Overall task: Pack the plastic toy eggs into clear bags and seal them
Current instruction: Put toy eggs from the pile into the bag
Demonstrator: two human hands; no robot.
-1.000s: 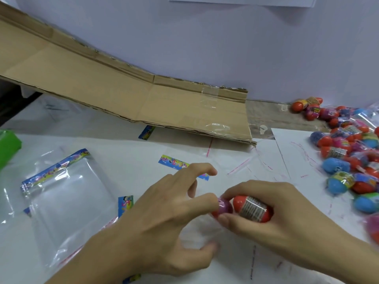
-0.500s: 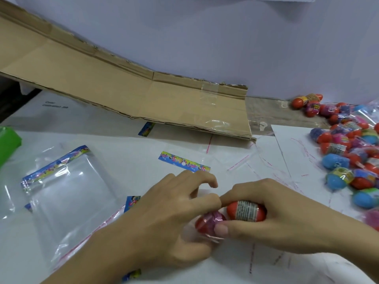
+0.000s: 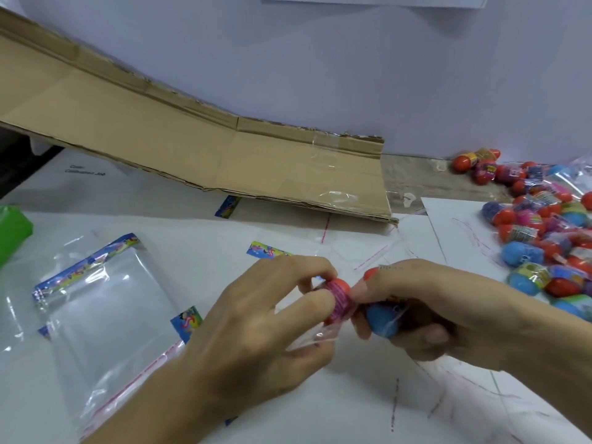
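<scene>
My left hand (image 3: 256, 322) pinches the mouth of a small clear bag (image 3: 315, 336) and holds a red toy egg with a pink label (image 3: 340, 294) that sits in the bag's opening. My right hand (image 3: 426, 309) grips a blue toy egg (image 3: 382, 318) right beside the red one; an orange tip of another egg (image 3: 371, 274) shows above its thumb. The two hands touch at the middle of the white table (image 3: 320, 405). Most of the bag is hidden under my fingers.
A heap of loose toy eggs (image 3: 544, 232) lies at the right. Empty clear bags with coloured header strips (image 3: 105, 302) lie at the left. A flattened cardboard sheet (image 3: 198, 149) leans along the back wall. A green object (image 3: 12, 229) sits at the left edge.
The red egg has passed from my right hand to my left at the bag's mouth. My right hand has turned, and a blue egg now shows in its grip.
</scene>
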